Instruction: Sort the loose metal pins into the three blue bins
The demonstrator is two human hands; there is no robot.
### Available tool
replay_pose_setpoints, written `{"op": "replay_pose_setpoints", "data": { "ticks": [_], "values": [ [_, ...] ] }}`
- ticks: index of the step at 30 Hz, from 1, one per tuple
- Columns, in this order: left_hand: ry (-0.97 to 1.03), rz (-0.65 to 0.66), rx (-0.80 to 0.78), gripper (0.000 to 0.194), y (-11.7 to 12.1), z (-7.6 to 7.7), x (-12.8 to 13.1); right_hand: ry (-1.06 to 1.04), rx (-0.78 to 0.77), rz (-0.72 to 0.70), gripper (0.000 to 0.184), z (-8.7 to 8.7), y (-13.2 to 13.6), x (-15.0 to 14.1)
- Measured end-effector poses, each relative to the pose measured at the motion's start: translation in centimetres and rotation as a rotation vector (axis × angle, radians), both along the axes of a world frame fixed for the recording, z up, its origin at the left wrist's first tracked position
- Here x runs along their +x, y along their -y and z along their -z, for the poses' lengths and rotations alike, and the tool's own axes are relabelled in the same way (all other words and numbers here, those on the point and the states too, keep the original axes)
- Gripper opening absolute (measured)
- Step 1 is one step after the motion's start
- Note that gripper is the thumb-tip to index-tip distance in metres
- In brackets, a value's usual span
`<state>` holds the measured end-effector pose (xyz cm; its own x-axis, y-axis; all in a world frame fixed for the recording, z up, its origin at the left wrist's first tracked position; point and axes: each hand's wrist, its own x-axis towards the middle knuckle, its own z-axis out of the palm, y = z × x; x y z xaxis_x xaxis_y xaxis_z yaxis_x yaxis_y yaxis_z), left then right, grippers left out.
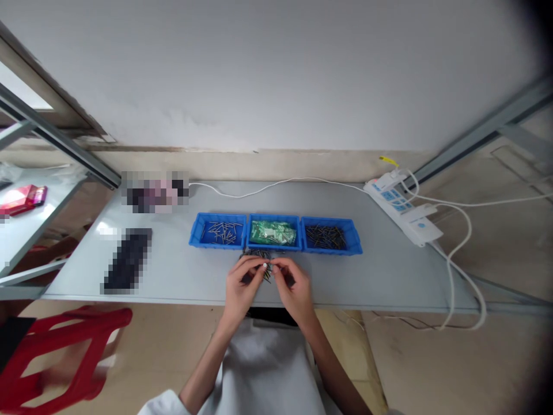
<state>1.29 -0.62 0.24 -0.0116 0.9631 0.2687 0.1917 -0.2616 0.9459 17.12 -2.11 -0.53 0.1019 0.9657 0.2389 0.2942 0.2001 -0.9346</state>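
My left hand (242,283) pinches a small white piece (265,265) between thumb and forefinger above the front of the table. Close beside it, my right hand (295,287) has its thumb and forefinger pressed together; what sits in them is too small to make out. Beneath and behind my fingers lies a pile of thin dark screw-like pieces (258,253), partly hidden by the hands. Just beyond stand three blue trays in a row. Thin silvery pins (222,232) lie in the left one, green-and-white small packets (273,232) in the middle, dark screw-like pieces (326,236) in the right.
A white power strip (400,210) with plugs and looping cables lies at the table's right. At the left are a blurred dark flat object (128,259) and a blurred pinkish item (158,192). A red stool (82,346) stands on the floor at lower left.
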Motion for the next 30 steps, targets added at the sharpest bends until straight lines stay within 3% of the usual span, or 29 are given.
{"op": "replay_pose_setpoints", "data": {
  "ticks": [6, 10, 14, 18, 23, 30],
  "values": [
    [-0.071, -0.295, 0.120, 0.022, -1.2, -2.2, -0.5, 0.013, -0.011, 0.039, 0.018, 0.1, -0.1, 0.1],
    [-0.034, -0.495, 0.106, 0.058, -3.5, -4.3, -2.3, 0.024, -0.020, 0.043, 0.018, 0.2, -0.2, 0.0],
    [-0.230, -0.596, 0.092, 0.042, -4.3, -4.7, -3.9, 0.027, -0.022, 0.039, 0.018, 0.3, -0.1, 0.0],
    [-0.248, -0.585, 0.096, 0.026, -2.5, -3.1, -3.8, 0.087, 0.015, 0.042, 0.016, 0.1, -0.1, -0.1],
    [-0.284, -0.431, 0.021, 0.025, -0.1, -1.0, -3.4, 0.288, 0.065, -0.042, 0.015, -0.6, 0.0, -0.5],
    [-0.277, -0.363, -0.066, 0.028, -0.5, -0.8, -3.8, 0.550, 0.085, -0.150, 0.007, -1.0, 0.4, -0.1]
  ]
}}
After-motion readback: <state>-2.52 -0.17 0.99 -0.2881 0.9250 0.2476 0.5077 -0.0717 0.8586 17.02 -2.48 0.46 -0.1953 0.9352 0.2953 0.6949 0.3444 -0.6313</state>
